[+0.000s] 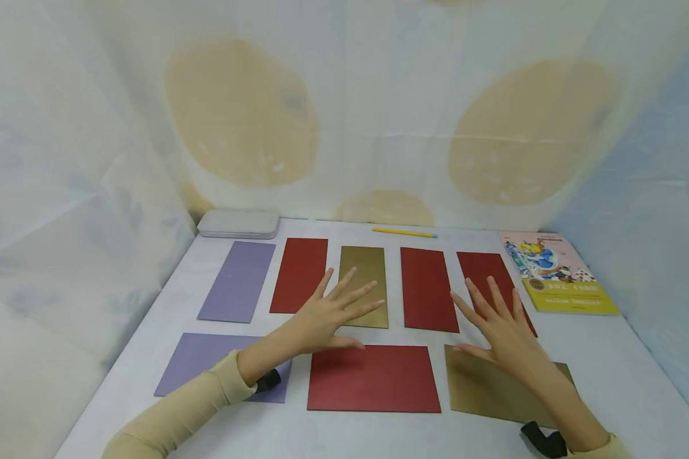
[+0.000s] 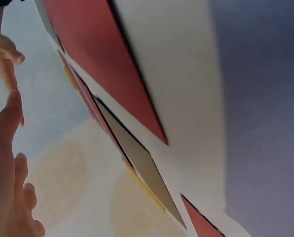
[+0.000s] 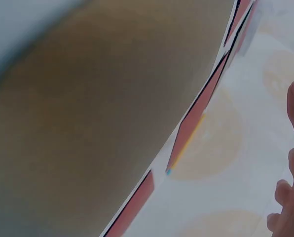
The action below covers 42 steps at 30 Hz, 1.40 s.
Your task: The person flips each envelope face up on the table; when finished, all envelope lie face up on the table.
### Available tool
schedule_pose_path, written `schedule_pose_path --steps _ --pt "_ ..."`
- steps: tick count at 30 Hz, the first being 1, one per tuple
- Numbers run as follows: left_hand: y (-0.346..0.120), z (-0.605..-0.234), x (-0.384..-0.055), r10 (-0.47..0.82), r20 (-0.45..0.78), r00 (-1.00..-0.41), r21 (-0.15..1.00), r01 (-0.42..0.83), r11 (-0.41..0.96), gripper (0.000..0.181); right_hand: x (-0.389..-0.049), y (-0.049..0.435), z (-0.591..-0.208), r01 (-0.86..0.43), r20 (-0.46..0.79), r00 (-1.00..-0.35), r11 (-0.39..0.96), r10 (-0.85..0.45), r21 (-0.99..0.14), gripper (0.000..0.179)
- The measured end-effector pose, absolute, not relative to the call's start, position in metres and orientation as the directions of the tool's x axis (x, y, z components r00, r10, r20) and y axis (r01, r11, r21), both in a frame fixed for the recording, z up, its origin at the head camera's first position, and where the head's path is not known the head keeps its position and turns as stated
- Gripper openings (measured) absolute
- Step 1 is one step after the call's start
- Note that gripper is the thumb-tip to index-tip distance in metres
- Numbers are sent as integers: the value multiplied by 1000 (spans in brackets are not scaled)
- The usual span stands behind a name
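Observation:
Both hands are held above the table with fingers spread, and neither grips anything. My left hand (image 1: 327, 317) overlaps the front red card (image 1: 373, 382) and the back gold card (image 1: 363, 268) in the head view. Farther right, my right hand (image 1: 508, 335) overlaps the front gold card (image 1: 488, 389) and the rightmost red card (image 1: 485, 264). Two purple cards lie at the left, one at the back (image 1: 238, 280) and one in front (image 1: 201, 360), the latter partly hidden by the left forearm. Two more red cards, one left (image 1: 301, 271) and one right (image 1: 427, 287), flank the back gold card.
A grey-white flat case (image 1: 238, 223) lies at the back left corner. A yellow pencil (image 1: 404, 233) rests along the back edge. At the right lies a book (image 1: 559, 274) with a pink and yellow illustrated cover. Patterned curtains (image 1: 379, 115) enclose the white table (image 1: 597, 357) on three sides.

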<state>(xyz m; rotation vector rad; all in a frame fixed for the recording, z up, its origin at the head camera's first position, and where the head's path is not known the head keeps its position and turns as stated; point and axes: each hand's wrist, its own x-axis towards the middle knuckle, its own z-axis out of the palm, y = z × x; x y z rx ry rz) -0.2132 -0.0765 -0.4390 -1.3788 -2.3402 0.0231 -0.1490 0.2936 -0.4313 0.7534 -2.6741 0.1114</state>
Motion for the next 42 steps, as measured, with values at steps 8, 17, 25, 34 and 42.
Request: schedule_pose_path --steps 8,17,25,34,42 --pt "-43 -442 -204 903 262 -341 -227 887 401 86 -123 317 -434 -468 355 -826 884 -438 5 105" --pt "-11 -440 -187 944 195 -268 -175 937 302 89 -101 347 -437 -497 330 -822 867 -465 -16 108" --pt "21 -436 -176 980 81 -183 -42 981 187 100 -80 371 -448 -522 344 -816 848 -464 -95 105" --pt "57 -426 -177 992 -25 -126 139 982 128 93 -54 394 -449 -362 243 -919 909 -310 -207 95" --pt "82 -434 -173 963 -182 -199 98 971 219 93 -44 414 -452 -252 42 -968 941 -249 -225 92"
